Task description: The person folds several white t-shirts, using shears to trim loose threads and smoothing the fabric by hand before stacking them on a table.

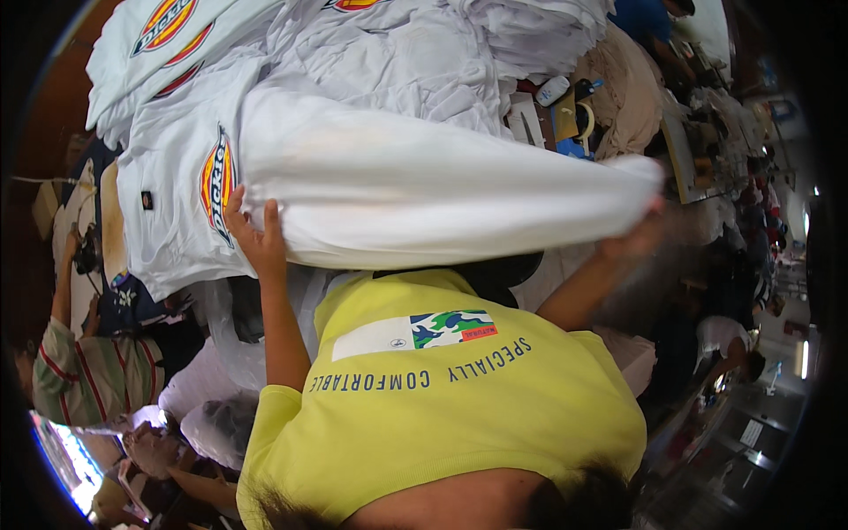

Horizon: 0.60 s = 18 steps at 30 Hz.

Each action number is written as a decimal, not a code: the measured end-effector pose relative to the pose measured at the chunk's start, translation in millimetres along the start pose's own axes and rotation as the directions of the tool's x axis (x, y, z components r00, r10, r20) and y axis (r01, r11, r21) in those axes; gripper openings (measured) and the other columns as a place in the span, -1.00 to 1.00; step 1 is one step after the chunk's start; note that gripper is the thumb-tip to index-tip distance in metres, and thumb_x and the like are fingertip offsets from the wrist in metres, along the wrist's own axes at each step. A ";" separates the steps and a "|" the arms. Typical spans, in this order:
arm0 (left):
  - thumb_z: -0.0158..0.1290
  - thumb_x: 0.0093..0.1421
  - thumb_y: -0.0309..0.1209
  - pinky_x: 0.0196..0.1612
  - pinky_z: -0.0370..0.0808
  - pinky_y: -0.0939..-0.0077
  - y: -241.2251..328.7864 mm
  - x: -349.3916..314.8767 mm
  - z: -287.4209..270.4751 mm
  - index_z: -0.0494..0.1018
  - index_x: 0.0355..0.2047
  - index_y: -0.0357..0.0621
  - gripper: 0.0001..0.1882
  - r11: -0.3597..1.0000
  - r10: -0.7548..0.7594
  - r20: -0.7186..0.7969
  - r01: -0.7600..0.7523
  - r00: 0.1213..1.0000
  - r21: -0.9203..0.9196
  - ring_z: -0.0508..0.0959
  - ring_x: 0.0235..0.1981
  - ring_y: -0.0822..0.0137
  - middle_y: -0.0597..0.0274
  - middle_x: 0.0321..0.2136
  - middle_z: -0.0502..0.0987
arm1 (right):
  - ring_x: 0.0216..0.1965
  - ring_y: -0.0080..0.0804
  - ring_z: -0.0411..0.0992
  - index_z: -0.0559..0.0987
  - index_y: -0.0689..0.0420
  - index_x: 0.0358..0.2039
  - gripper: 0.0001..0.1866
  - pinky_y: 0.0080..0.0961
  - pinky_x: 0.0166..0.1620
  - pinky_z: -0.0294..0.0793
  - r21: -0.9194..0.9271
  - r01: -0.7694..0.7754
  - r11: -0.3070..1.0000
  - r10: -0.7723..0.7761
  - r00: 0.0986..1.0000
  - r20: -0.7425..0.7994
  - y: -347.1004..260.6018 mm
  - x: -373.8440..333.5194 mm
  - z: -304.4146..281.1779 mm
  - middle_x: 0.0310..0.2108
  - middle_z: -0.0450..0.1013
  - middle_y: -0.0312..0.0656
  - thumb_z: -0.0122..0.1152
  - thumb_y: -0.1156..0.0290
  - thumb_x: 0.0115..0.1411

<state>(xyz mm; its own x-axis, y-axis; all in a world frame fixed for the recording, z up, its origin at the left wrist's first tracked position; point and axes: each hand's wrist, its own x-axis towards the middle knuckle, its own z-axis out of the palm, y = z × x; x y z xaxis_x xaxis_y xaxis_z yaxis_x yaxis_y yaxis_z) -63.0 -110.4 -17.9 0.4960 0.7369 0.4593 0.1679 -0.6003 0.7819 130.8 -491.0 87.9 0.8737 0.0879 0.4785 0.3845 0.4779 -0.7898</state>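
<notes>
A white T-shirt [380,190] stretches across the front of the work surface, a coloured printed emblem [217,185] near its left part. My left hand [258,240] rests on the cloth just right of that emblem, its visible fingers spread. At the far right end, my right hand [638,234] grips the bunched end of the shirt and lifts it; both are smeared by motion, and some fingers are hidden. A small dark label [147,200] shows on the white cloth left of the emblem.
Piled white shirts [380,53] lie behind, with folded printed ones [168,53] at back left. A tape roll [584,120], a white bottle [553,90] and beige cloth [623,88] sit at back right. A person in a striped shirt [93,371] works at the left.
</notes>
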 end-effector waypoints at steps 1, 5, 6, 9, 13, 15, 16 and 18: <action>0.00 0.14 -0.29 0.00 0.20 0.43 0.6 -5.1 -1.6 0.21 0.02 -0.23 -0.53 0.995 -0.071 0.119 0.078 0.990 -0.059 0.28 -0.03 0.24 0.07 -0.05 0.29 | -0.18 -0.36 0.41 0.36 0.27 -0.17 -0.71 -0.41 -0.18 0.47 -0.210 0.204 0.956 -0.232 0.965 -0.121 -17.8 1.4 -9.5 -0.18 0.38 -0.07 0.01 0.40 0.11; -0.13 0.22 -0.22 0.15 0.06 0.45 -19.7 -67.7 5.6 0.08 0.11 -0.32 -0.45 0.887 -0.094 0.736 0.392 0.670 -0.244 0.17 0.12 0.24 0.05 0.09 0.19 | -0.20 -0.26 0.42 0.39 0.38 -0.21 -0.64 -0.39 -0.16 0.43 -0.404 0.449 0.797 -0.453 0.887 0.093 -48.1 18.7 -60.6 -0.19 0.39 0.05 -0.01 0.30 0.14; -0.11 0.22 -0.23 0.12 0.11 0.45 4.6 -87.7 15.3 0.12 0.09 -0.33 -0.47 0.794 -0.125 0.827 0.555 0.548 -0.248 0.22 0.08 0.25 0.04 0.07 0.21 | -0.21 -0.24 0.43 0.40 0.41 -0.20 -0.62 -0.39 -0.15 0.43 -0.422 0.541 0.728 -0.494 0.840 0.224 -53.8 19.8 -79.1 -0.19 0.39 0.08 -0.01 0.29 0.15; 0.00 0.16 -0.30 -0.09 0.32 0.50 17.7 -101.8 12.5 0.37 -0.12 -0.28 -0.65 0.790 -0.045 0.940 0.588 0.339 -0.174 0.39 -0.22 0.46 0.25 -0.25 0.46 | -0.16 -0.23 0.41 0.36 0.40 -0.09 -0.59 -0.35 -0.11 0.40 -0.527 0.740 0.418 -0.482 0.672 0.562 -61.3 14.5 -86.2 -0.13 0.37 0.10 -0.03 0.34 0.16; 0.00 0.15 -0.39 -0.18 0.37 0.62 24.8 -45.6 -42.4 0.38 -0.15 -0.29 -0.71 0.635 -0.106 0.826 0.677 0.553 -0.372 0.44 -0.29 0.52 0.33 -0.31 0.48 | 0.00 -0.16 0.30 0.30 0.30 0.01 -0.57 -0.11 0.07 0.21 -0.002 0.200 0.980 -0.197 0.968 0.152 -88.4 18.8 -75.4 -0.04 0.32 0.07 -0.10 0.29 0.22; 0.05 0.08 -0.36 -0.06 0.33 0.53 40.4 -22.5 -79.4 0.35 -0.14 -0.37 -0.62 0.568 -0.089 0.681 0.599 0.727 -0.565 0.44 -0.17 0.38 0.16 -0.22 0.47 | 0.04 -0.13 0.25 0.30 0.29 0.02 -0.57 -0.06 0.10 0.15 0.400 -0.107 0.910 0.033 0.982 0.188 -99.3 20.2 -84.6 0.00 0.30 -0.03 -0.09 0.26 0.23; 0.11 0.05 -0.24 -0.11 0.33 0.56 47.4 -15.1 -95.4 0.33 -0.10 -0.39 -0.49 0.533 -0.094 0.584 0.536 0.807 -0.655 0.43 -0.19 0.41 0.16 -0.22 0.46 | 0.04 -0.14 0.25 0.30 0.28 0.01 -0.57 -0.06 0.10 0.14 0.413 -0.123 0.902 0.022 0.970 0.241 -97.8 20.2 -79.5 0.02 0.28 -0.04 -0.10 0.26 0.23; 0.24 -0.11 -0.29 -0.11 0.35 0.48 39.4 -0.2 -131.1 0.31 -0.12 -0.47 -0.38 0.553 0.052 0.380 0.290 0.924 -0.781 0.48 -0.23 0.28 0.04 -0.23 0.46 | 0.06 -0.15 0.23 0.30 0.29 0.01 -0.58 -0.03 0.12 0.11 0.448 -0.194 0.873 0.045 0.946 0.321 -98.4 26.3 -78.6 0.02 0.28 -0.04 -0.10 0.28 0.23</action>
<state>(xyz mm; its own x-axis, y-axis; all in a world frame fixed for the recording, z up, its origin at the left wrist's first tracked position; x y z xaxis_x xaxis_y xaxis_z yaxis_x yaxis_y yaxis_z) -168.2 -93.5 68.1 0.7905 0.5311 0.3049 -0.4285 0.1240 0.8950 139.4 -604.4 147.9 0.7479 0.3857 0.5403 0.0323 0.7918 -0.6100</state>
